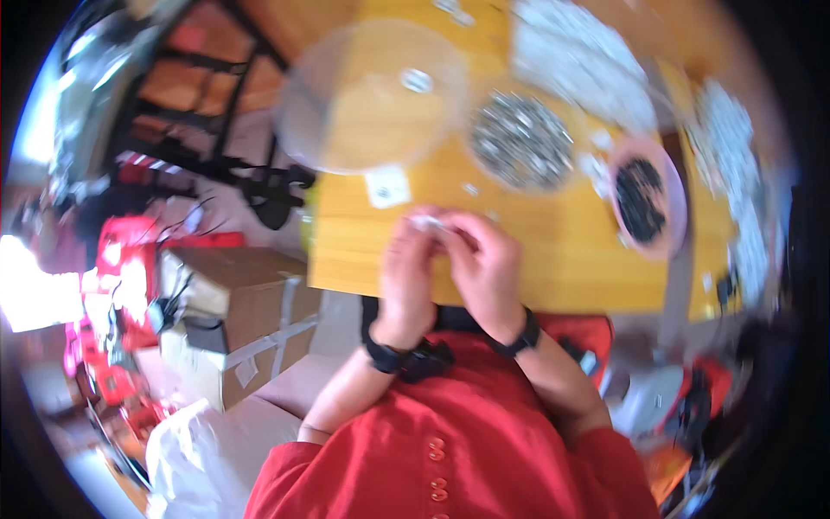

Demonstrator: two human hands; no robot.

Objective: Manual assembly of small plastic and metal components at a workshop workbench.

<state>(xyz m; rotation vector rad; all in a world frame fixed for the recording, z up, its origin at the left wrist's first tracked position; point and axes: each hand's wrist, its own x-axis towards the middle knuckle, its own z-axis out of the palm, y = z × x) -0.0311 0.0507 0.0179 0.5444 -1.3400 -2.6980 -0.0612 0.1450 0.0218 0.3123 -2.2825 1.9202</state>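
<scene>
Above the front part of the wooden table, my left hand [406,275] and my right hand [487,264] meet, fingertips together. Pinched between them is a small white piece [427,223], blurred and partly covered by the fingers, so its kind does not show. Just beyond my fingers lies a white square card [388,187] with a dark mark. A round clear tub [522,143] full of small shiny metal parts stands farther off to the right. Beside it, a pink oval dish [675,208] holds dark, thin pieces.
A large round translucent tray [363,112] with a white round label lies at the table's far left. Clear plastic bags [584,65] rest at the back right. Cardboard boxes [251,320] and a black metal frame [226,108] stand left of the table [571,281].
</scene>
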